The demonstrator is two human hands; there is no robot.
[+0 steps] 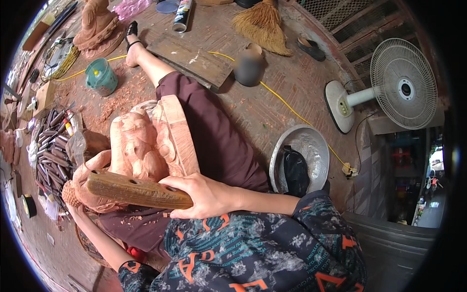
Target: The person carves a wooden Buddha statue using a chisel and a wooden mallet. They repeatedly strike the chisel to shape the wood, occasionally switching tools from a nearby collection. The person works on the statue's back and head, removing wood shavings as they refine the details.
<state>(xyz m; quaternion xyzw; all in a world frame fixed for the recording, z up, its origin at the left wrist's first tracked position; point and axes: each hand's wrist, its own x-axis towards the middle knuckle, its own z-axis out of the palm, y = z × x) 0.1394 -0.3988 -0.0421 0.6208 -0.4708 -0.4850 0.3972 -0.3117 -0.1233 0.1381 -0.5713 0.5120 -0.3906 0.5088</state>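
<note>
A carved statue of pale reddish wood (pixel 134 141) lies across my lap, its knobbly-haired head (pixel 71 193) toward the left. My right hand (pixel 206 195) is closed around one end of a thick brown wooden mallet (pixel 131 191). The mallet has dark dents and extends leftward above the statue, hiding part of it. My left hand (pixel 74 210) is at the statue's head, with its fingers hidden behind the carving. Whether it holds a tool does not show. Beside the statue, on the left, lies a heap of wooden-handled chisels (pixel 54 156).
Wood chips surround a green bucket (pixel 101 78). Another carved statue (pixel 98 31) stands at the far left. Ahead are a wooden board (pixel 192 58), a dark rounded pot (pixel 248 67) and a straw broom (pixel 262 27). On the right are a metal basin (pixel 318 158), a yellow cord (pixel 287 104) and a fan (pixel 404 85).
</note>
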